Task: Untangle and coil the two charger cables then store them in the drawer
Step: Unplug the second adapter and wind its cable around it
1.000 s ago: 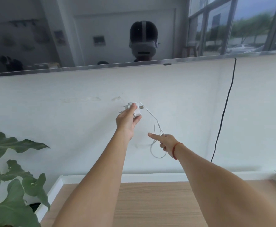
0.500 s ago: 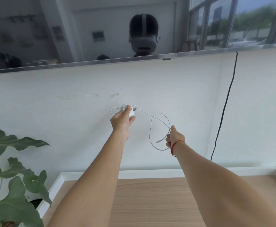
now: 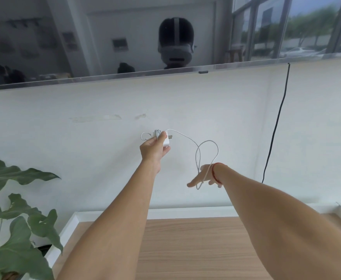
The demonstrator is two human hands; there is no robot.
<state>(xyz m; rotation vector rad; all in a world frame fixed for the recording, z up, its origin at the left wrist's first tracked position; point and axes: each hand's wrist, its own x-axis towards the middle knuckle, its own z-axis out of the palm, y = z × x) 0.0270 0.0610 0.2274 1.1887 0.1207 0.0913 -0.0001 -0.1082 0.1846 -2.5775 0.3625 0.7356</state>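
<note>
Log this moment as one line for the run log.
left hand: gripping white charger adapter, some cable wound on it | right hand: fingers spread, white cable looped over it | stage: coiling | drawer: not visible

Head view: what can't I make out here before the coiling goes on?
- Second charger cable and the drawer: neither is in frame.
- White cable: its free end is lost among the blurred right hand fingers.
- White charger: the left hand covers most of it, so the number of turns wound on it is unclear.
- Black cord: the right forearm hides its lower end.
</note>
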